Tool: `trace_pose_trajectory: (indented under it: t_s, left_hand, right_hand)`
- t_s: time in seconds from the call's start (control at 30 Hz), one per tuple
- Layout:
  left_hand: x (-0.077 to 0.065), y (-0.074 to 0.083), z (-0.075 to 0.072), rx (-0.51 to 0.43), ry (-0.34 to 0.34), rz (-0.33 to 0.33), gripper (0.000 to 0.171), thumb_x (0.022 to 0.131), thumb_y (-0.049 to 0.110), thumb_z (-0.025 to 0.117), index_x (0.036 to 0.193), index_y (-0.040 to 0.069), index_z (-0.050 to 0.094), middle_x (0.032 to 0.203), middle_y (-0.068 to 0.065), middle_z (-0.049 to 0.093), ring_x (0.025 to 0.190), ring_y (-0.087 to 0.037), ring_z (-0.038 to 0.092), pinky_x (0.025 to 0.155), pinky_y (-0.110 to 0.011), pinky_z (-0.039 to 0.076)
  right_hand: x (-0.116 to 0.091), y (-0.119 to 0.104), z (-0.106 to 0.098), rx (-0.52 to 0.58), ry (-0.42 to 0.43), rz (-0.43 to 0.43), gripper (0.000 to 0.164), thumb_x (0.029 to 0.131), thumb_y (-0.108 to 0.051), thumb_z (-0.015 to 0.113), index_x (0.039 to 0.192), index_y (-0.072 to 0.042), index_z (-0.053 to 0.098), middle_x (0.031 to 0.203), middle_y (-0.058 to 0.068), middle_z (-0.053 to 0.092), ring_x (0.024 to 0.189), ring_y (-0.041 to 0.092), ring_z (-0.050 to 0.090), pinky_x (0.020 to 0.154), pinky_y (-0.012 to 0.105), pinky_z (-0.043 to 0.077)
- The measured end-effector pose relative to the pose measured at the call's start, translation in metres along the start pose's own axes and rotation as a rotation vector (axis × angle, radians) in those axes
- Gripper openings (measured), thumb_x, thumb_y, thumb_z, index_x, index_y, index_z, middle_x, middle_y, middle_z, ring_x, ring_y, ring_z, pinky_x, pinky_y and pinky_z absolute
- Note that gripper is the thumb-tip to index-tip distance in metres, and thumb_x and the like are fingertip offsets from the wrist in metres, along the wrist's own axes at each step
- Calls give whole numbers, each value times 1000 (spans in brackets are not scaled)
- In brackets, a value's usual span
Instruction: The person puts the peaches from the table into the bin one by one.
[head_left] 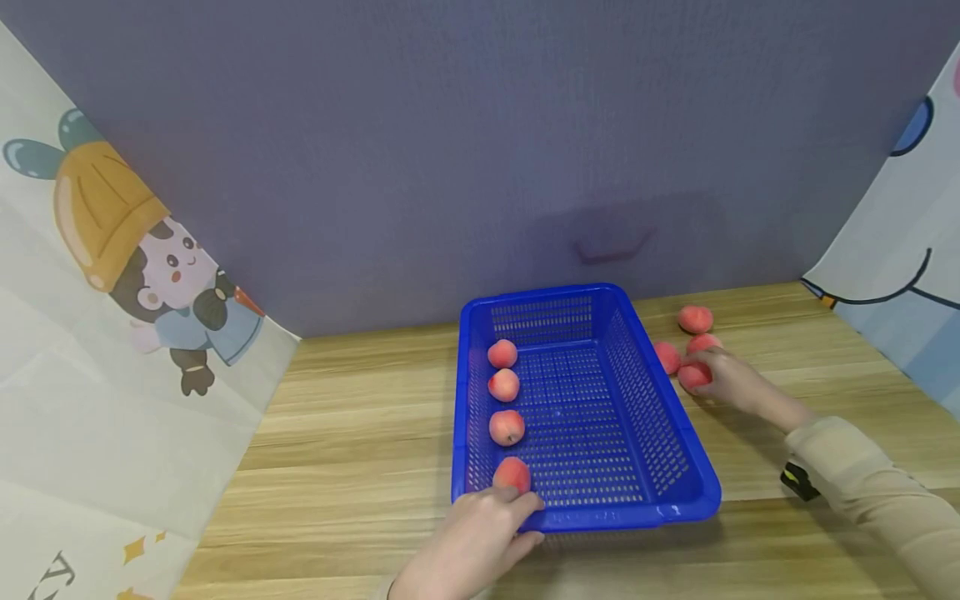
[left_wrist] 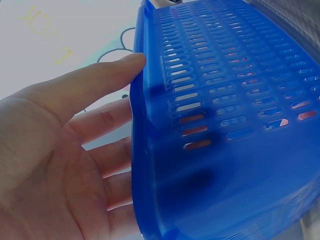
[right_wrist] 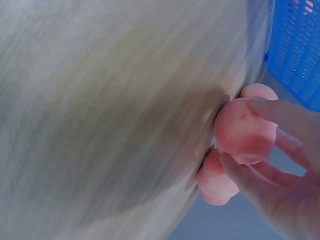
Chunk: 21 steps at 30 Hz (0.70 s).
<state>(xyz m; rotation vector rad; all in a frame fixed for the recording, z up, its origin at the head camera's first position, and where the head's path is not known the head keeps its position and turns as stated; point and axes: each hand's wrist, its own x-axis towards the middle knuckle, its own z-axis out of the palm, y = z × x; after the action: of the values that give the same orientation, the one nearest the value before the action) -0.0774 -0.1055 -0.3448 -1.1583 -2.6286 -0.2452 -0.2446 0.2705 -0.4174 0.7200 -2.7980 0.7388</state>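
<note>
A person's left hand (head_left: 474, 535) pinches the near rim (head_left: 600, 518) of a blue basket (head_left: 693, 450), seemingly to steady it, four peaches (head_left: 507, 427) lined inside its left wall (head_left: 477, 417), while the right hand (head_left: 727, 382) grips a fifth peach (head_left: 693, 378) beside three others (head_left: 696, 319) on the table (head_left: 337, 450) before me.

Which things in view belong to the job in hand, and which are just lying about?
In the job:
blue basket, rim held by left hand
four peaches inside it
peach pinched by right hand
three loose peaches beside the basket

Just surroundings:
wooden tabletop
cartoon-printed sheets
dark backdrop
</note>
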Motion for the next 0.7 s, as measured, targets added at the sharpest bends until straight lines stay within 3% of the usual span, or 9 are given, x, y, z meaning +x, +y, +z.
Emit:
trace_pose_trajectory:
  t_s: [0.27,0.47,0.7]
  left_hand:
    - [0,0,0,-4,-15,-6,15,76,31,66,82,20,58,67,11,49,59,1,49,50,-16,37]
    - [1,0,1,-1,-1,-2,15,76,31,66,80,20,57,66,11,49,57,1,47,49,-16,35]
    - [1,0,2,-2,14,1,15,75,31,67,78,19,57,65,11,48,56,1,47,48,-16,35]
  right_hand:
    - [-2,-2,-3,-37,87,-89,35,60,1,74,92,7,61,88,20,60,82,37,56,69,49,44]
    - [-2,-7,-10,-45,104,-109,35,59,-3,75,90,5,61,88,21,57,82,37,54,69,49,44]
    - [3,-15,-19,-44,103,-114,33,60,-1,75,90,2,61,86,12,59,78,24,55,67,39,44]
